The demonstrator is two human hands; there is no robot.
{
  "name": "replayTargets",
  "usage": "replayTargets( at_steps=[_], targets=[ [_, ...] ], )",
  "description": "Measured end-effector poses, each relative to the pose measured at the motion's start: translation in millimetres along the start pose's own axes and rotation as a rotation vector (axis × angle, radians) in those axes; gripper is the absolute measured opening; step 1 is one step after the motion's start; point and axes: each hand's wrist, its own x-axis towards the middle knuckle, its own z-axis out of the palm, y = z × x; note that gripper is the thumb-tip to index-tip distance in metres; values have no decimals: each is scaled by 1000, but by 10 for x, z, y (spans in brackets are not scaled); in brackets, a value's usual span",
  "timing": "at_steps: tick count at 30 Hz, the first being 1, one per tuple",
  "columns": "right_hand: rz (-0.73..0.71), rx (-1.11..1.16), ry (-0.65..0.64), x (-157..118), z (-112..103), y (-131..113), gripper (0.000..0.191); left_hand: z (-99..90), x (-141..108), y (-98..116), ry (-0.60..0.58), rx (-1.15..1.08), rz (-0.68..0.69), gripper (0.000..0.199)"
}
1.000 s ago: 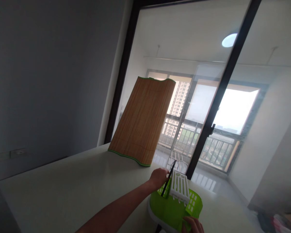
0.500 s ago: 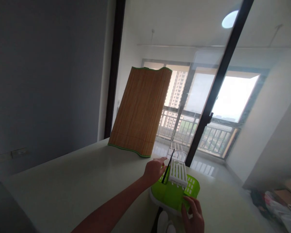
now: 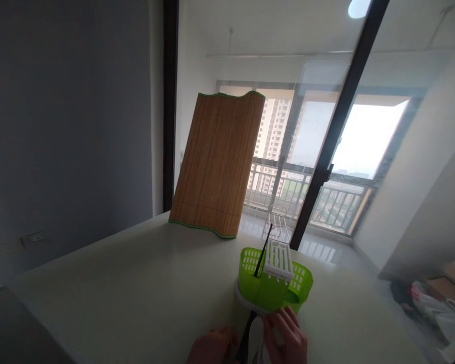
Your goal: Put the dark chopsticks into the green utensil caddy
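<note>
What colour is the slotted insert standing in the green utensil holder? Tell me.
White; the slotted insert shows best in the head view.

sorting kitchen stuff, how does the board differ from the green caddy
The board is a flat brown bamboo slab standing on end against the glass; the green caddy is a low slotted plastic tub sitting upright. The board is far taller. The caddy holds a black stick and white insert; the board holds nothing. Both rest on the counter.

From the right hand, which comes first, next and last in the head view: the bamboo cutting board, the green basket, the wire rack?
1. The green basket, just above the right hand, at its fingertips.
2. The wire rack, behind the basket, near the glass door.
3. The bamboo cutting board, upright at the counter's far edge, to the left.
</note>
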Motion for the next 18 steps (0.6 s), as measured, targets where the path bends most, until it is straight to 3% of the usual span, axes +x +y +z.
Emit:
replayTargets(
  at_steps=[4, 7, 11, 15, 18],
  targets=[
    [-114, -35, -290, -37, 259, -156, 8, -53, -19, 67, 20, 87, -58, 28],
    [-153, -80, -390, -117, 409, -167, 9, -70, -46, 53, 71, 123, -62, 24],
    [-162, -136, -404, -178, 460, -139, 11, -89, -32, -26, 191, 196, -107, 31],
    [-215, -141, -373, -165, 452, -112, 9, -131, 55, -134, 216, 300, -170, 39],
    [-268, -152, -354, -153, 467, -73, 6, -205, 87, -221, 263, 197, -155, 35]
  ],
)
